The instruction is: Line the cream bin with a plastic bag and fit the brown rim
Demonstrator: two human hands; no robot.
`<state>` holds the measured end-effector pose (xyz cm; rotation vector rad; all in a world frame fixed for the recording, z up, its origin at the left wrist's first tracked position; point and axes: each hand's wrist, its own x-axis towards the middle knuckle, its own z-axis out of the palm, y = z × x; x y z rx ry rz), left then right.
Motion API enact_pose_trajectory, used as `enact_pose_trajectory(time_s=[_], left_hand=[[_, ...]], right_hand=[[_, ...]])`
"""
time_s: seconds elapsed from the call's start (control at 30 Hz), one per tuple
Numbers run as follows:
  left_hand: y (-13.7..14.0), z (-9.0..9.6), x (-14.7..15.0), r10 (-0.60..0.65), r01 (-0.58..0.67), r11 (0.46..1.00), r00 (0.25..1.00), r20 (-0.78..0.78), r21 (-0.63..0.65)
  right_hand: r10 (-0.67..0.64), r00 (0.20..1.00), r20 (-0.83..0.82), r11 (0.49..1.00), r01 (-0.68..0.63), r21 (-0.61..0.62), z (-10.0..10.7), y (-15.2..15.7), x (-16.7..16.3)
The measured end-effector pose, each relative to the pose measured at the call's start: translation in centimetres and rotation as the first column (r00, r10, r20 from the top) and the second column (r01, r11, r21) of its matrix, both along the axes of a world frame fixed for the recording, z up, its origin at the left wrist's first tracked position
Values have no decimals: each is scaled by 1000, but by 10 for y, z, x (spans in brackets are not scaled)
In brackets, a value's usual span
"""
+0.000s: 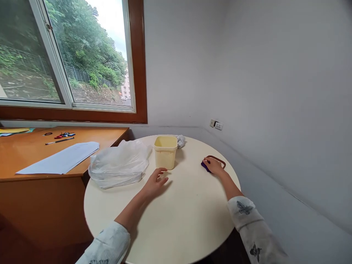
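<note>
A pale yellow square plastic tub (pixel 165 154) stands upright on the round cream table (pixel 176 220), its top uncovered. Just in front of its base hovers my left hand (pixel 154 184), fingers loosely spread and holding nothing. Over on the right side of the table, my right hand (pixel 214 167) has its fingers closed over a dark purple item (pixel 205 165), probably cloth; most of it is hidden under the hand. Right behind that hand lies a brown, rounded rim or loop (pixel 217 158), partly covered by the hand.
A crumpled clear plastic bag (pixel 121 165) spreads over the table's left side. Behind the tub sits a small grey-white crumpled bundle (pixel 180 141). The wooden desk (pixel 115 135) at left carries paper sheets (pixel 63 157), a pen (pixel 59 141) and small items. Walls rise behind and right.
</note>
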<state>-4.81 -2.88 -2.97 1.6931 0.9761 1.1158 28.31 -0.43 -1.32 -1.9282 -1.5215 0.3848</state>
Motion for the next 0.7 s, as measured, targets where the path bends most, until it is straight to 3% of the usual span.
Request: enact_pose_trajectory(time_s=[0.17,0.3,0.53,0.7], left_hand=[[0,1,1,9,-9,1000,1000,-16,-16],[-1,1,1,24,-24,1000,999,-21,-10],[0,0,3,40,-39,999,999,-27,20],[1,3,2,54,-52,998,998,-34,40]], right_hand=[[-105,985,135,994,106,-1,-31,-5,-5],[-135,984,119,990,130,53,-41,-8,-10],[-93,982,-167,961,132,243,-25,-9,-32],[6,904,-428,908,174,381,-9,-15,-68]])
